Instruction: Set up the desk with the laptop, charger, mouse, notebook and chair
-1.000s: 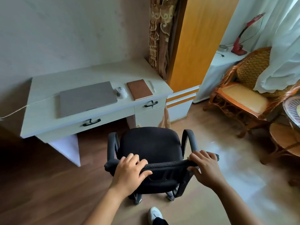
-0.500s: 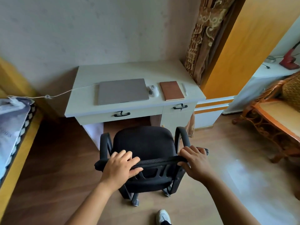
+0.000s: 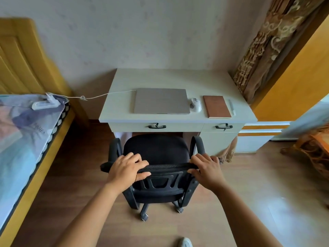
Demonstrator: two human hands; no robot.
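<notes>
A black office chair (image 3: 156, 150) on castors stands right in front of the white desk (image 3: 160, 77), its seat front under the desk edge. My left hand (image 3: 127, 167) and my right hand (image 3: 206, 169) both grip the top of its backrest. On the desk lie a closed grey laptop (image 3: 161, 101), a white mouse (image 3: 195, 104), a brown notebook (image 3: 216, 106) and a pen (image 3: 232, 106). A white charger cable (image 3: 106, 94) runs from the laptop's left side to a white power strip (image 3: 45, 104) on the bed.
A bed (image 3: 26, 132) with a yellow wooden frame lies at the left. A patterned curtain (image 3: 263, 43) and a yellow wardrobe (image 3: 299, 72) stand right of the desk. A rattan chair (image 3: 313, 148) is at the far right. My shoe (image 3: 185, 242) shows at the bottom edge.
The view has swung left and now faces the desk squarely. The chair, still held by both hands, has rolled closer to the desk and lines up with the knee space.
</notes>
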